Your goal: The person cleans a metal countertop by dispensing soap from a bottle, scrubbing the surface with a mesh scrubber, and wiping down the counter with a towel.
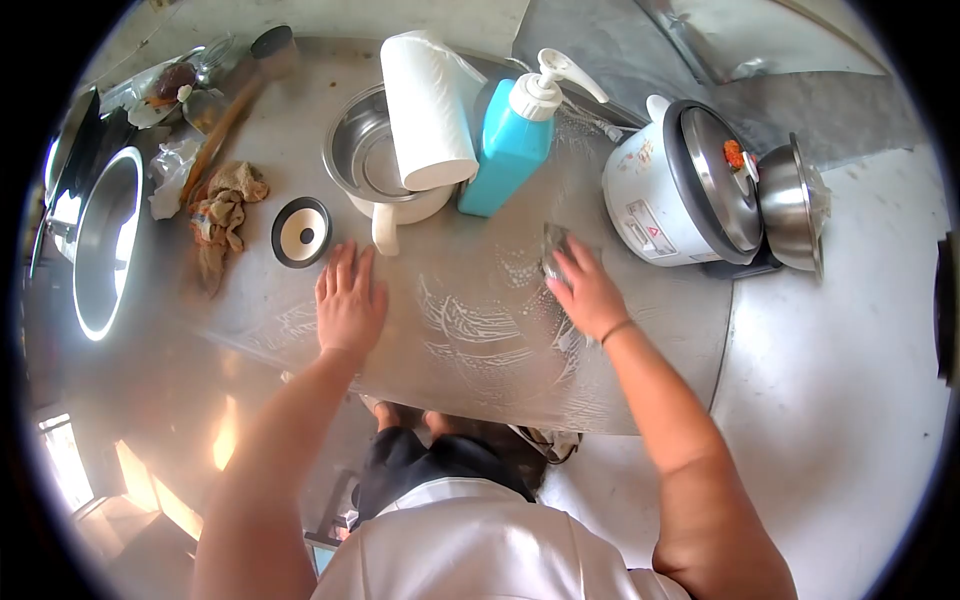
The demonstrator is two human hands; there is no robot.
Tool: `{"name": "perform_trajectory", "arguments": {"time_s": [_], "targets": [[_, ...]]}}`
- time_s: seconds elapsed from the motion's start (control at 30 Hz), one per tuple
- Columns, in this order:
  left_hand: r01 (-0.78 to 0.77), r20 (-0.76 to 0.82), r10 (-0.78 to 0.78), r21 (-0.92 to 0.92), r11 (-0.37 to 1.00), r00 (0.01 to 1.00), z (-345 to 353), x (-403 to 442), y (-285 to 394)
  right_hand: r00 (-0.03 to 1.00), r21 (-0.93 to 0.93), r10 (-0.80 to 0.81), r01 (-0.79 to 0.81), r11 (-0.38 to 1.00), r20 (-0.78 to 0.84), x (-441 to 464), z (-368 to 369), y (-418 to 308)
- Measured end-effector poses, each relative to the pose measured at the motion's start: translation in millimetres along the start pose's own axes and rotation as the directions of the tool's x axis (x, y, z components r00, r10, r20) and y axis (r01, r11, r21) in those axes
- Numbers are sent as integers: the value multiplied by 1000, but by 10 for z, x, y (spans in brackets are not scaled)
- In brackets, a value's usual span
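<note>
My left hand lies flat on the metal counter, fingers stretched out and holding nothing. Just beyond its fingertips is a round black-and-cream lid with a dark knob. My right hand presses a small greyish cloth or scrubbing pad against the counter, its edge showing past the fingers. White soapy streaks spread over the metal between the two hands. Beyond them stand a pot with a pale handle, a paper towel roll leaning on it, and a blue pump bottle.
On the right stands a white rice cooker with a steel bowl beside it. A crumpled brown rag, a wooden utensil and a large basin are on the left. The counter's front edge runs near my body.
</note>
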State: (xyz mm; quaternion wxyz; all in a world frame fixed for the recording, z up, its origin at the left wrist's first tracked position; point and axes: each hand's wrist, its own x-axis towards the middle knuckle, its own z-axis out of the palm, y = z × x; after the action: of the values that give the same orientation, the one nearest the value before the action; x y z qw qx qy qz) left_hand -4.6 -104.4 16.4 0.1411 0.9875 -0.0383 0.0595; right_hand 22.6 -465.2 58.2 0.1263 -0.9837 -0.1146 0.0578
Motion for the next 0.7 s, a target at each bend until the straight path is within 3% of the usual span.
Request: {"name": "perform_trajectory", "arguments": {"time_s": [0.03, 0.1, 0.17, 0.23, 0.3, 0.33, 0.4, 0.43, 0.5, 0.57, 0.7], "targets": [[-2, -15, 3, 18, 1000, 1000, 19, -5, -4, 999, 52, -10, 8, 999, 51, 205, -134, -83], [-6, -32, 7, 38, 999, 999, 25, -4, -6, 996, -50, -19, 15, 999, -88, 665, -366, -182], [4, -21, -3, 34, 999, 1000, 9, -7, 11, 952, -301, -184, 106, 948, -246, 1145, -550, -123], [-2, -22, 2, 18, 1000, 1000, -2, -5, 24, 973, -504, -129, 16, 864, -191, 1551, -764, -108], [-1, -22, 1, 9, 1000, 1000, 16, -21, 12, 997, -597, 14, -57, 800, -76, 1848, -971, -51], [-5, -31, 6, 15, 1000, 1000, 29, -27, -2, 997, -593, 12, -55, 803, -76, 1917, -985, -21], [-13, -52, 15, 23, 1000, 999, 35, 5, -14, 949, -795, 309, -136, 591, 67, 2014, -1045, 52], [-8, -50, 9, 22, 1000, 999, 28, 4, -2, 949, -794, 308, -139, 592, 63, 2021, -1029, 153], [-5, -39, 6, 21, 1000, 999, 13, -5, -2, 934, -912, 309, 38, 408, 177, 1976, -870, 340], [-14, -47, 15, 1, 1000, 999, 2, -7, -15, 939, -920, 306, 28, 390, 158, 1903, -707, 329], [-16, -48, 15, -15, 1000, 999, 2, 3, -23, 898, -911, 337, 141, 389, 283, 1570, -667, 176]]}}
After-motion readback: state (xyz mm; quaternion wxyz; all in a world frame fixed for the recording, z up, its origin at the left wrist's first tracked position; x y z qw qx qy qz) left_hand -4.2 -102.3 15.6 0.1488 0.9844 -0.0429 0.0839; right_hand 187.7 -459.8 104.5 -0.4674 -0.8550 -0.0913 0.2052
